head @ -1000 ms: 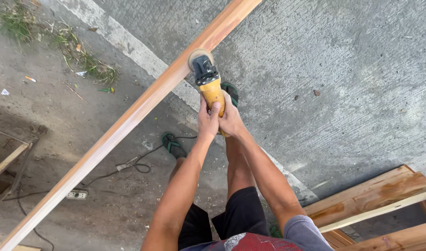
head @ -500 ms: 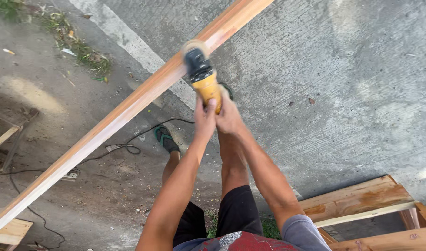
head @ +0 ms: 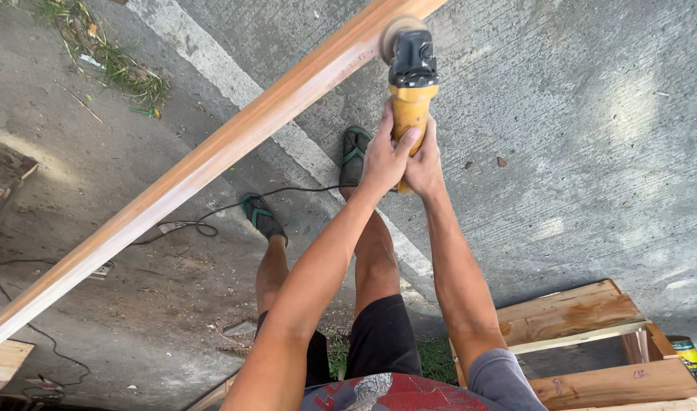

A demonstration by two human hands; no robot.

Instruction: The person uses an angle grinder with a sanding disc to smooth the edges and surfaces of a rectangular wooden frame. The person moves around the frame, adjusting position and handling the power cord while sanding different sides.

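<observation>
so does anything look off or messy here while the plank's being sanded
A few things stand out: a black power cord lies in loose loops on the concrete by the sandalled feet, under the long plank. Both hands, the left hand and the right hand, grip the yellow grinder squarely.

This is an outdoor, makeshift woodworking spot on paved ground. Rough grey concrete (head: pixel 592 152) with a pale painted stripe (head: pixel 303 152) covers the right and far side, while dirt with a patch of weedy grass (head: pixel 109 57) lies on the far left. A long reddish-brown wooden plank (head: pixel 211 160) crosses the scene, brown timber pieces (head: pixel 569 316) are stacked near right, and a black power cord (head: pixel 211 221) trails across the ground.
</observation>
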